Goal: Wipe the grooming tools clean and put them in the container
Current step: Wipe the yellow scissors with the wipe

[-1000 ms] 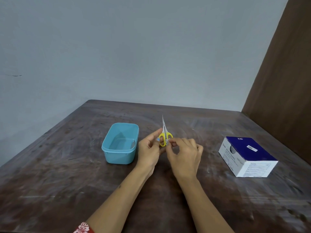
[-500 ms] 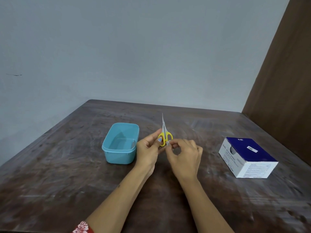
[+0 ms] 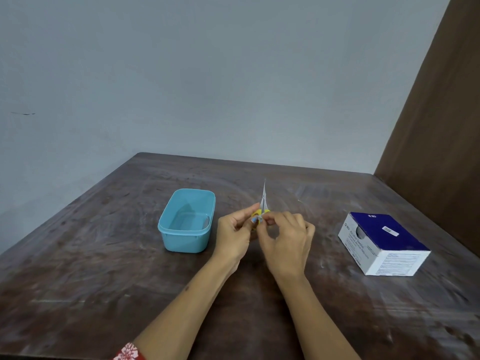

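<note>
Small scissors with yellow handles and thin metal blades point up and away over the middle of the table. My left hand pinches the yellow handles. My right hand pinches a small whitish wipe against the handles, so most of the wipe is hidden by my fingers. A light blue rectangular container stands open on the table just left of my left hand; something thin and metallic lies along its right inner wall.
A white and dark blue box of alcohol swabs lies on the dark wooden table to the right. A pale wall stands behind the table and a brown panel rises at the right.
My right fingers have closed in onto the yellow handles with the wipe. The scissors and my left hand stay almost where they were.
</note>
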Motion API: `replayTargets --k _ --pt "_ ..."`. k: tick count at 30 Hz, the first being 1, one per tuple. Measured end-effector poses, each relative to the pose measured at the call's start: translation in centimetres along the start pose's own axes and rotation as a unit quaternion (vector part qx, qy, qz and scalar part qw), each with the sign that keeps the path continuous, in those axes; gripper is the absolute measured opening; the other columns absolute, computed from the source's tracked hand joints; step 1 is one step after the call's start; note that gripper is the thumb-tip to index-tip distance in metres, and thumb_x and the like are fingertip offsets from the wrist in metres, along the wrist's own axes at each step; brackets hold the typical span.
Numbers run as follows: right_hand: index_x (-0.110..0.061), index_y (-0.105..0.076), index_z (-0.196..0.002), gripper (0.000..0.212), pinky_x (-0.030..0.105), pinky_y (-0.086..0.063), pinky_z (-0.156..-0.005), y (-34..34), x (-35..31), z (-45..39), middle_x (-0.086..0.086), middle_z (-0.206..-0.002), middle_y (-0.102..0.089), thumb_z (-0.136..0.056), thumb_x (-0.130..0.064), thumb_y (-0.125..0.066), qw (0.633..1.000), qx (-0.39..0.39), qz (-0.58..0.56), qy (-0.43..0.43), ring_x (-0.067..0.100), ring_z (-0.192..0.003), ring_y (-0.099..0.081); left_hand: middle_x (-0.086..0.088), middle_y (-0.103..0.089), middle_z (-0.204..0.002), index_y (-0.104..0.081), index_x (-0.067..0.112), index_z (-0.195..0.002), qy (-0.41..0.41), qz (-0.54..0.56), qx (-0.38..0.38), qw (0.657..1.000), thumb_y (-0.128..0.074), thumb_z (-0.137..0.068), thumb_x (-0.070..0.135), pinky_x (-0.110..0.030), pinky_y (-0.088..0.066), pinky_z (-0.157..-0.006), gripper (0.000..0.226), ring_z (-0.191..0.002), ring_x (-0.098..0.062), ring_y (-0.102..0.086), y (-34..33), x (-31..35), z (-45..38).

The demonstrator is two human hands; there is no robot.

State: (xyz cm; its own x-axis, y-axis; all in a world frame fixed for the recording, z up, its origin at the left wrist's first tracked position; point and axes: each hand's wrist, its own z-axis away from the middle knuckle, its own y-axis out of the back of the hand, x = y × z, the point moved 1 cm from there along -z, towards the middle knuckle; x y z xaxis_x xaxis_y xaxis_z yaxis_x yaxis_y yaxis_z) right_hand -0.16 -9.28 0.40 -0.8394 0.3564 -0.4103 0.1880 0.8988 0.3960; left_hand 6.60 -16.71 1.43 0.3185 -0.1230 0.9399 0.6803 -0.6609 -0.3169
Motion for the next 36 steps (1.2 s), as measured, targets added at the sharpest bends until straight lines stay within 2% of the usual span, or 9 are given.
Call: replayTargets --k 3,6,9,14,17,21,27,30,36 --pt "-0.025 -0.069 -0.079 0.017 0.029 -0.031 -0.074 0.03 0.14 -0.03 -0.01 -0.078 -0.065 -0.078 -0.036 -0.055 1.0 0.005 -0.013 -0.018 0.013 -0.077 -0.053 -0.009 -0.069 -0.104 -0.063 0.007 -0.116 -0.004 -0.017 -0.019 1.0 -0.05 -0.09 -0.006 -0.024 -0.058 -0.073 0.031 -0.087 -0.011 -0.069 -0.07 0.11 0.16" --pt "-0.019 -0.069 -0.087 0.01 0.031 -0.046 -0.069 0.42 0.31 -0.19 -0.005 -0.083 -0.066 -0.084 -0.023 -0.061 0.991 0.016 -0.103 -0.084 0.013 -0.076 -0.06 -0.007 -0.069 -0.108 -0.064 0.008 -0.115 0.0 -0.038 -0.041 0.998 -0.05 -0.091 -0.004 -0.032 -0.058 -0.08 0.03 -0.096 -0.018 -0.068 -0.13 0.07 0.34" --pt "-0.022 -0.067 -0.087 0.01 0.021 -0.05 -0.062 0.52 0.17 -0.32 -0.016 -0.075 -0.063 -0.086 -0.013 -0.064 0.973 -0.003 -0.183 -0.142 0.002 -0.07 -0.061 -0.01 -0.069 -0.109 -0.065 0.01 -0.113 -0.008 -0.046 -0.035 0.998 -0.05 -0.09 -0.005 -0.034 -0.058 -0.081 0.031 -0.099 -0.021 -0.067 0.01 0.13 0.22" --pt "-0.023 -0.065 -0.088 0.021 0.007 -0.045 -0.058 0.67 -0.16 -0.27 -0.019 -0.074 -0.061 -0.085 -0.003 -0.061 0.969 -0.018 -0.212 -0.126 -0.001 -0.074 -0.061 -0.003 -0.07 -0.107 -0.064 0.014 -0.116 -0.036 -0.121 -0.055 0.991 -0.061 -0.085 -0.001 -0.029 -0.055 -0.087 0.034 -0.102 -0.014 -0.066 -0.05 0.01 0.38" --pt "-0.018 -0.067 -0.092 0.019 0.011 -0.048 -0.061 0.5 -0.2 -0.2 -0.012 -0.078 -0.065 -0.085 -0.001 -0.062 0.967 -0.022 -0.224 -0.12 0.003 -0.074 -0.063 -0.003 -0.071 -0.106 -0.064 0.012 -0.116 -0.043 -0.124 -0.068 0.989 -0.062 -0.084 -0.001 -0.023 -0.054 -0.085 0.034 -0.101 -0.013 -0.066 -0.09 0.05 0.55" --pt "-0.016 -0.066 -0.093 0.02 0.013 -0.051 -0.067 0.6 -0.24 -0.27 -0.009 -0.081 -0.066 -0.085 0.002 -0.061 0.964 -0.011 -0.247 -0.097 0.005 -0.074 -0.064 -0.001 -0.068 -0.114 -0.059 0.015 -0.122 -0.023 -0.102 -0.093 0.99 -0.062 -0.085 0.002 -0.028 -0.052 -0.091 0.04 -0.108 -0.012 -0.063 0.02 0.08 0.36" --pt "-0.01 -0.066 -0.095 0.018 0.009 -0.048 -0.068 0.46 -0.52 -0.24 -0.004 -0.083 -0.066 -0.085 0.003 -0.06 0.971 0.008 -0.231 -0.057 0.008 -0.072 -0.064 -0.003 -0.069 -0.107 -0.062 0.013 -0.113 -0.044 -0.166 -0.015 0.985 -0.069 -0.079 0.005 -0.02 -0.055 -0.082 0.035 -0.1 -0.01 -0.064 0.25 0.17 0.27" --pt "-0.01 -0.066 -0.095 0.017 0.013 -0.051 -0.067 0.38 -0.63 -0.22 -0.005 -0.082 -0.066 -0.085 0.003 -0.06 0.97 -0.001 -0.235 -0.057 0.007 -0.073 -0.064 -0.004 -0.069 -0.11 -0.063 0.013 -0.118 -0.041 -0.179 -0.034 0.982 -0.064 -0.084 0.004 -0.027 -0.054 -0.088 0.035 -0.103 -0.012 -0.065 0.27 -0.06 0.14" --pt "-0.011 -0.065 -0.096 0.017 0.012 -0.052 -0.068 0.44 -0.45 -0.2 -0.012 -0.082 -0.063 -0.086 0.002 -0.06 0.967 -0.008 -0.243 -0.072 0.006 -0.078 -0.065 -0.02 -0.066 -0.11 -0.066 0.004 -0.106 0.087 -0.005 -0.097 0.991 -0.037 -0.097 0.009 -0.041 -0.047 -0.1 0.031 -0.105 -0.027 -0.062 -0.61 0.26 0.33"
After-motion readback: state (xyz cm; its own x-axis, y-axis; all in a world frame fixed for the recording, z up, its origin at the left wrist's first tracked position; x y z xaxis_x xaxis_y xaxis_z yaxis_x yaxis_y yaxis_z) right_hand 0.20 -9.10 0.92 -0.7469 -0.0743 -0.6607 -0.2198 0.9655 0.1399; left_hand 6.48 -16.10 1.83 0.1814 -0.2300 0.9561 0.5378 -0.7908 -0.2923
